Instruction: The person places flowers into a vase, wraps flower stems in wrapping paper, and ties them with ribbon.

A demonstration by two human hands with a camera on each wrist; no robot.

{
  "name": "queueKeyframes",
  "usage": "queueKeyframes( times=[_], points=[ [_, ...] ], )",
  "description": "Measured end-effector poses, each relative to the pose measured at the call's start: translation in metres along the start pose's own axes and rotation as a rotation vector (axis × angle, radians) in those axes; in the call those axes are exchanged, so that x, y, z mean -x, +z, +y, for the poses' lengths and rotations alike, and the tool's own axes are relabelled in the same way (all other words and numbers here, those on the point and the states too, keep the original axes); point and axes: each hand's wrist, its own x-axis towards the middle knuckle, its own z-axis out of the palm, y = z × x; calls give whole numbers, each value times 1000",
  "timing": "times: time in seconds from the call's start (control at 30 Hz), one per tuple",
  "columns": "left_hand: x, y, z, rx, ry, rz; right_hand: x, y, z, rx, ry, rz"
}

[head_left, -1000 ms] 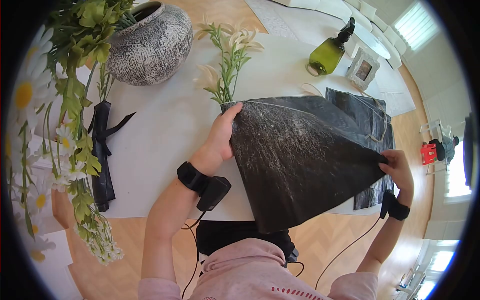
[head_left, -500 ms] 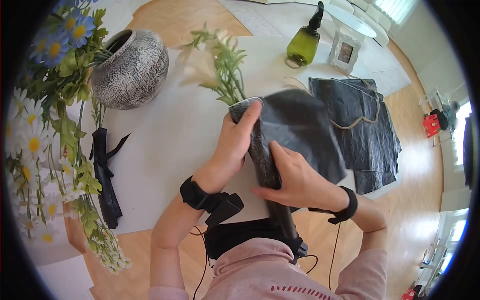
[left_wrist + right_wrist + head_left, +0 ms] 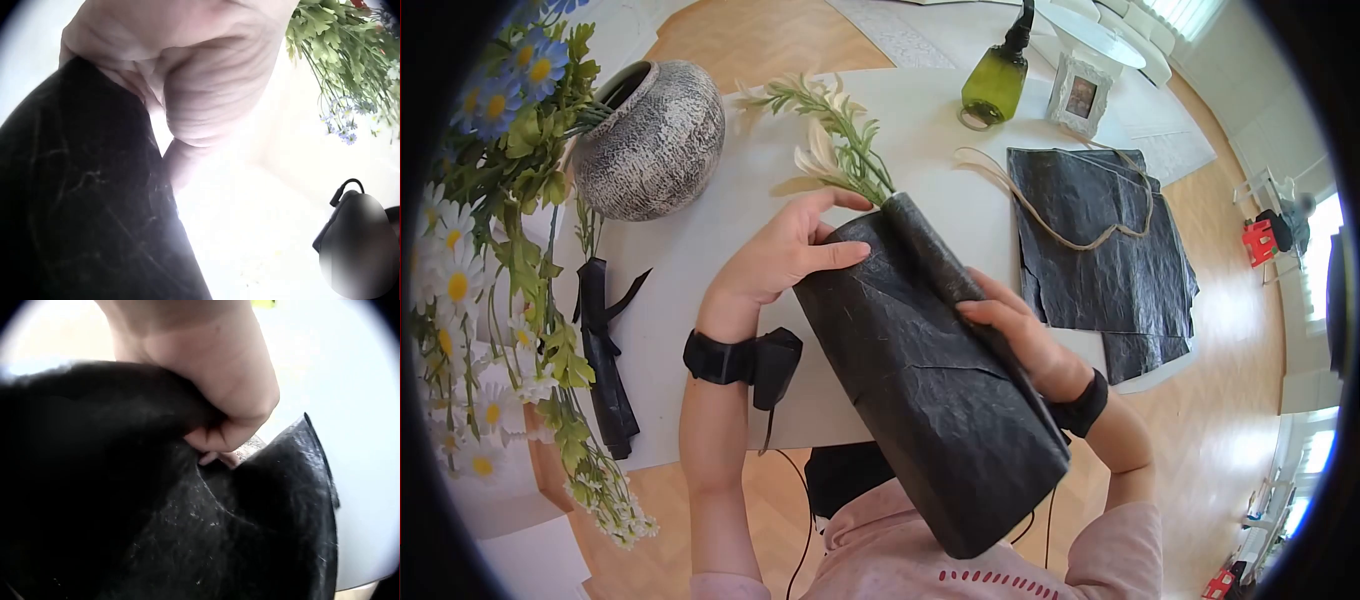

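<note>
Cream artificial lilies [image 3: 820, 150] on green stems stick out of the top of a rolled sheet of black wrapping paper [image 3: 950, 420]. The right hand [image 3: 1025, 340] grips the narrow rolled part, thumb on top and fingers on the far side. At the sheet's upper left edge, the left hand [image 3: 775, 250] pinches the paper, its thumb on the front and its index finger stretched toward the stems. In the left wrist view the paper's edge runs up into the left hand [image 3: 206, 75]. The right wrist view shows the right hand [image 3: 212, 375] curled over a fold of paper.
A textured grey vase [image 3: 655, 145] stands at the back left, near blue and white flowers [image 3: 460, 280]. A black-wrapped bundle [image 3: 605, 360] lies on the left. On the right are more black sheets [image 3: 1100, 260] with twine [image 3: 1090, 240], a green spray bottle [image 3: 997, 85] and a picture frame [image 3: 1080, 95].
The right hand has drawn the spread paper inward into a roll around the stems. The left hand has shifted left from the top of the roll to the sheet's free edge, and the lilies tilt left.
</note>
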Motion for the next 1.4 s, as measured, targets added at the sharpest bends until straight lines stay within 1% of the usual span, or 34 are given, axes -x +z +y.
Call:
queueKeyframes(
  times=[0.03, 0.07, 0.13, 0.17, 0.2, 0.27, 0.33, 0.37, 0.4, 0.47, 0.5, 0.53, 0.57, 0.6, 0.67, 0.7, 0.73, 0.8, 0.83, 0.87, 0.9, 0.93, 1.0, 1.03, 1.07, 1.1, 1.13, 1.17, 1.2, 1.27, 1.33, 1.37, 1.4],
  points=[
    [3, -1, 1, 3, 12, -2, -9, 6, 16, -344, 245, 180],
    [4, -1, 0, 1, 11, -3, -10, 5, 25, -347, 244, 181],
    [7, 0, -5, 292, 216, 23, -13, 3, 46, -275, 180, 18],
    [13, 4, -1, 643, 305, -110, -9, -20, 110, -205, -83, -129],
    [17, 9, 3, 862, 400, -73, -17, -23, 126, -209, -87, -123],
    [26, 24, 10, 1195, 427, 53, -31, -30, 147, -385, -48, -285],
    [16, 25, 0, 975, 694, -383, -42, -34, 155, -557, -8, -455],
    [4, -2, -27, 642, 410, -322, -45, -36, 155, -641, 13, -541],
    [-2, -2, -38, 639, 410, -325, -50, -28, 141, -641, 9, -541],
    [-6, 6, -48, -102, -42, -125, -55, 0, 102, -1398, -27, -1044],
    [-5, 21, -45, -104, -42, -124, -54, -1, 98, -1303, -22, -998],
    [-5, 42, -41, 44, -21, -27, -52, -2, 96, -1304, -23, -999],
    [-5, 55, -39, 194, 1, 72, -49, -2, 96, -1175, -60, -853],
    [-11, 56, -47, 197, 2, 76, -45, -4, 96, -1041, -92, -709],
    [-27, 53, -71, 813, 81, -22, -38, -9, 95, -765, -153, -428],
    [-13, 64, -50, 911, 192, 21, -35, -12, 95, -623, -182, -292],
    [-23, 61, -58, 962, 68, 70, -31, -15, 94, -480, -208, -157],
    [-24, 63, -57, 964, 38, 151, -22, -21, 90, -190, -257, 109],
    [-26, 62, -60, 971, 41, 157, -19, -24, 86, -42, -281, 238],
    [-28, 62, -66, 979, 46, 203, -22, -38, 27, -9, -90, 117],
    [-29, 61, -69, 984, 51, 246, -30, -60, 33, -317, -7, 94],
    [-28, 60, -68, 989, 56, 249, -26, -76, 20, -463, 28, 18],
    [-27, 59, -67, 914, -58, 305, -15, -85, 5, -385, -12, 40],
    [-29, 60, -69, 900, -44, 335, -11, -79, -3, -382, -10, 39],
    [-31, 61, -71, 904, -45, 338, -4, -68, -8, 33, -126, 95],
    [-33, 61, -73, 886, -81, 383, 3, -54, -15, 448, -242, 146],
    [-34, 62, -75, 867, -118, 429, 8, -39, -24, 662, -305, 133],
    [-33, 62, -75, 868, -123, 430, 8, -35, -27, 601, -321, 150],
    [-31, 62, -75, 886, -109, 424, 14, -3, -33, 930, -516, 98],
    [-30, 61, -72, 905, -94, 415, 26, 33, -33, 1211, -405, 17],
    [-28, 58, -70, 1074, -87, 336, 28, 47, -14, 1389, -432, -19],
    [-28, 57, -73, 1073, -90, 333, 23, 46, -5, 1387, -429, -17],
    [-28, 55, -77, 1105, -97, 290, 15, 42, 5, 1310, -391, 68]
  ],
)
